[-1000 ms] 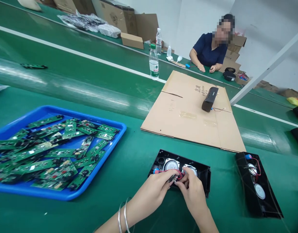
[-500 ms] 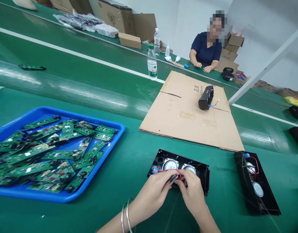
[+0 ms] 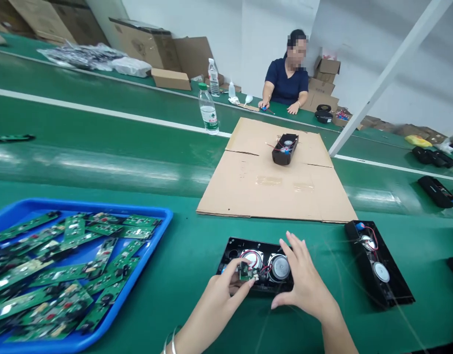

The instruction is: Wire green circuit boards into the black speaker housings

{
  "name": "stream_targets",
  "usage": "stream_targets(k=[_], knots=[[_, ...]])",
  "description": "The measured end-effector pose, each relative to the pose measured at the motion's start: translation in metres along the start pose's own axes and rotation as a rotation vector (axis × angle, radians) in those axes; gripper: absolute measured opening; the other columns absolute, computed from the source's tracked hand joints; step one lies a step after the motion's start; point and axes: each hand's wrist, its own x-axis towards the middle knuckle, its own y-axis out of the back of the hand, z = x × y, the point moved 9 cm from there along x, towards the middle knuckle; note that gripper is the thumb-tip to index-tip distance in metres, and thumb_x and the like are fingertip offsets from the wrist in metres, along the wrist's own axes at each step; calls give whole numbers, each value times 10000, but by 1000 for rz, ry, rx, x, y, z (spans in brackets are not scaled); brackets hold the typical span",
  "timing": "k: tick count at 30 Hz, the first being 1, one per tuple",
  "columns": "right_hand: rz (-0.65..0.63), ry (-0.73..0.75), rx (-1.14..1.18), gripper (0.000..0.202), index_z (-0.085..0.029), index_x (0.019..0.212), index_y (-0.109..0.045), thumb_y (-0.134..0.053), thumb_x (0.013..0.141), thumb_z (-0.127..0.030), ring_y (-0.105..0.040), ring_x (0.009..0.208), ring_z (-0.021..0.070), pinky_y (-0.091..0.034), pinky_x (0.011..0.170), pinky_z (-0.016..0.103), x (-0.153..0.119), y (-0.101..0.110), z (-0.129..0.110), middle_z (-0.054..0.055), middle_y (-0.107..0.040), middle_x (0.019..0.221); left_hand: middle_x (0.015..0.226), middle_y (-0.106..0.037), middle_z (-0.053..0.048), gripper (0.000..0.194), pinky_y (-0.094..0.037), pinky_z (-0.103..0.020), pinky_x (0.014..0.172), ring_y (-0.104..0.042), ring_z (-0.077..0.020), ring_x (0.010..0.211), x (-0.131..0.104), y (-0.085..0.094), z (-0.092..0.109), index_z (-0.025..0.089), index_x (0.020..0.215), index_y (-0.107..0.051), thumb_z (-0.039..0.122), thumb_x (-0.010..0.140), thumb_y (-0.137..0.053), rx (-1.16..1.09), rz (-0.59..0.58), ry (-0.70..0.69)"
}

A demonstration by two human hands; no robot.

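Left hand (image 3: pixel 226 290) — pinching small circuit board (image 3: pixel 246 272) | right hand (image 3: pixel 307 282) — spread wide, empty, by speaker case (image 3: pixel 264 286)

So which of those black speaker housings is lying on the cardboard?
The far housing, alone on the flattened cardboard. The middle housing, by the left hand, and the rightmost open housing lie on the green tabletop.

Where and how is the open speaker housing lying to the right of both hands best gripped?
Probably by the outsides of its long side walls, near mid-length, with the right hand coming from above. The speaker housing is long and narrow and lies open side up, so its drivers and red wire are exposed and better left untouched.
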Motion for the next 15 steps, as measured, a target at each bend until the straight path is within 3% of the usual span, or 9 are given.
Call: stream_targets(k=[3, 6, 9, 12, 15], knots=[[-110, -3, -83, 1166, -208, 1376, -71, -774, 475, -440, -202, 1263, 318, -129, 1029, 545, 3, -13, 0, 127, -251, 1381, 701, -703, -16, 285, -541, -278, 636, -676, -216, 710, 0, 14, -2, 207, 872, -470, 403, 682, -550, -27, 118, 68], [-83, -40, -105, 1043, -206, 1366, -147, -748, 526, -351, -259, 1231, 306, -154, 1020, 526, 3, -18, 0, 121, -340, 1327, 546, -678, 7, 332, -546, -284, 564, -679, -234, 633, -2, 26, -6, 208, 817, -441, 450, 638, -580, -40, 216, 131], [-40, -47, -77, 986, -214, 1353, -191, -728, 535, -329, -273, 1214, 308, -157, 1008, 525, -2, -23, -2, 116, -358, 1306, 494, -657, 17, 353, -542, -272, 506, -675, -239, 580, -1, 26, -5, 213, 777, -434, 482, 612, -592, -20, 226, 139], [-1, -71, -28, 964, -224, 1341, -222, -716, 530, -384, -286, 1198, 316, -160, 998, 525, -10, -27, 0, 111, -363, 1299, 512, -662, 19, 429, -551, -276, 522, -675, -235, 568, -2, 20, 1, 205, 898, -462, 525, 630, -559, 16, 249, 53], [85, -107, -1, 936, -231, 1320, -262, -700, 525, -459, -303, 1181, 322, -175, 990, 518, -20, -16, 8, 103, -372, 1295, 644, -704, -6, 567, -567, -288, 570, -680, -226, 594, -7, 18, 6, 217, 1100, -431, 588, 675, -473, 132, 377, -136]])
